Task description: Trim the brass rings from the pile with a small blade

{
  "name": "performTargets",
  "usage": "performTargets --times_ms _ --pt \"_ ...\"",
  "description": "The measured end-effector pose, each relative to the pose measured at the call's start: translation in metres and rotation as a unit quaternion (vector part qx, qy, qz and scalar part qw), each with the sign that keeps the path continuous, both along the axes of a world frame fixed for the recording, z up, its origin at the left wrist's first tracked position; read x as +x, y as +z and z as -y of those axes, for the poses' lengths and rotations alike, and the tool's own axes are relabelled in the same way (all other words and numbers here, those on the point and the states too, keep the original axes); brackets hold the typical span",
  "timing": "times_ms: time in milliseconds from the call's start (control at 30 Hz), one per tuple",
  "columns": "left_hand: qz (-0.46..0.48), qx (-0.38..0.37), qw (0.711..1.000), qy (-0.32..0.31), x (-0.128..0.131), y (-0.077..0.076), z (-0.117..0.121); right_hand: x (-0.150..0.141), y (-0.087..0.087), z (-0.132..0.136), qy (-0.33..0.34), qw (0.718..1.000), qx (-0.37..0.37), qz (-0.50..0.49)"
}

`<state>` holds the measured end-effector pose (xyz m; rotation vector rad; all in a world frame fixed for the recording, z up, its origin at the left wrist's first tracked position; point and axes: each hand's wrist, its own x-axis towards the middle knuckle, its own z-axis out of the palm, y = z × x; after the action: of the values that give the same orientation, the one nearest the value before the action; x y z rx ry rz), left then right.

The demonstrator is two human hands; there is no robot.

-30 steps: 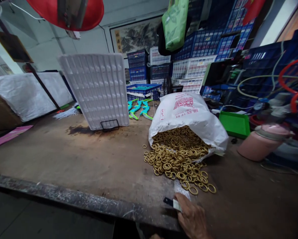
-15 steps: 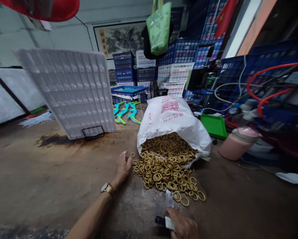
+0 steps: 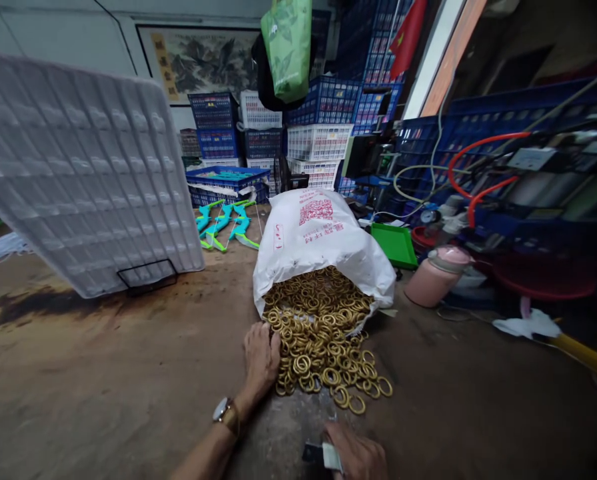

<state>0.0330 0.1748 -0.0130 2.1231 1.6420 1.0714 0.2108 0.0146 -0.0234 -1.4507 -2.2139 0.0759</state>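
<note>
A heap of gold-coloured rings (image 3: 323, 353) spills onto the table from the mouth of a white woven sack (image 3: 311, 240) with red print. At the heap's left edge rests my left hand (image 3: 261, 357), palm down, its fingers against the outer rings and the thumb apart from them. It wears a watch (image 3: 223, 409) on the wrist. Low in the view, in front of the rings, my right hand (image 3: 356, 453) is closed on a small black and white object (image 3: 330, 457) whose kind I cannot make out. Its fingertips are partly hidden and blurred.
A clear ribbed plastic tray (image 3: 93, 173) leans in a black wire stand (image 3: 148, 277) at left. Turquoise toy bows (image 3: 223, 223) lie behind. On the right are a green tray (image 3: 393, 245), a pink jar (image 3: 436, 277) and red hoses (image 3: 483, 150). Crates (image 3: 318, 141) stand stacked at the back.
My left hand has moved right, up against the rings' left edge. My right hand stays low, still holding the black and white object. The whole view has turned to the right.
</note>
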Motion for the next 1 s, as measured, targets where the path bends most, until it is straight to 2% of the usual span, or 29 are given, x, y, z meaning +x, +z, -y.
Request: performTargets --times_ms 133,267,467,633,767,867,1000 --pt "-0.002 0.026 0.999 0.046 0.025 -0.003 0.018 -0.004 0.005 0.001 -0.008 1.000 0.015 -0.006" --pt "0.024 0.008 0.999 0.039 0.037 -0.002 0.028 -0.010 0.013 0.002 -0.049 0.999 0.010 -0.018" --pt "0.116 -0.001 0.993 -0.031 0.032 0.001 0.036 -0.013 0.024 0.002 -0.063 0.997 -0.014 -0.046" --pt "0.132 0.002 0.989 -0.068 0.026 0.008 0.048 -0.014 0.021 0.002 -0.065 0.994 -0.008 -0.085" --pt "0.162 0.008 0.985 -0.057 0.024 0.010 0.057 -0.015 0.020 0.001 -0.069 0.989 0.003 -0.129" --pt "0.188 0.014 0.982 -0.022 0.020 0.006 0.064 -0.003 0.023 -0.006 -0.092 0.984 0.021 -0.153" --pt "0.186 0.016 0.982 0.013 0.012 -0.002 0.079 0.039 0.032 -0.026 -0.153 0.976 0.027 -0.151"
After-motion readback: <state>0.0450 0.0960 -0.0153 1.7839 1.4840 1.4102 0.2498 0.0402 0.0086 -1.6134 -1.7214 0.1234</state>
